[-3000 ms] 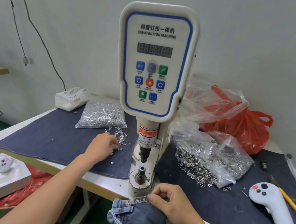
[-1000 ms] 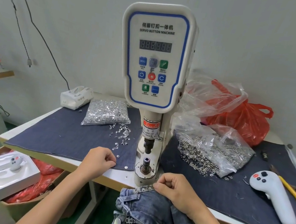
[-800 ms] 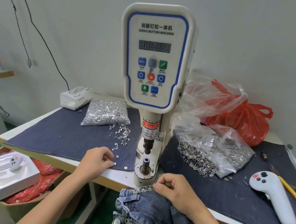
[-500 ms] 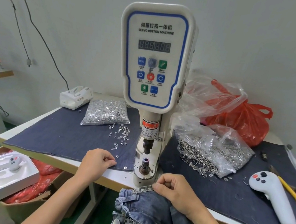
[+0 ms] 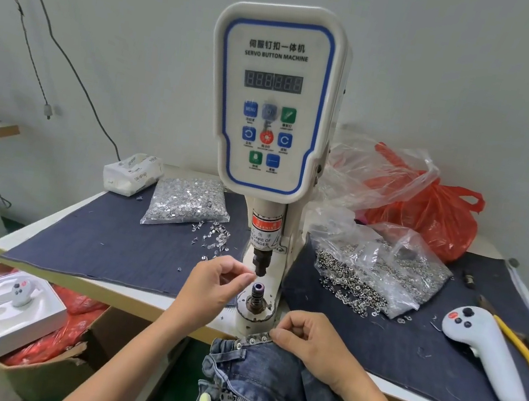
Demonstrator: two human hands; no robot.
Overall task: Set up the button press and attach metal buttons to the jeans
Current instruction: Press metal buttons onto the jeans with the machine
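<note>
While right hand (image 5: 313, 343) pins jeans (image 5: 260, 390), left hand (image 5: 212, 282) nears die (image 5: 257, 290)

A tall white button press with a blue-edged panel (image 5: 271, 104) stands on the table. Just left of its small bottom post (image 5: 257, 291), the left hand (image 5: 211, 284) pinches something tiny. In front of the press, the right hand (image 5: 309, 344) grips the blue jeans (image 5: 260, 393) by the waistband. Right of the press lies a clear bag of silver rings (image 5: 379, 274)
</note>
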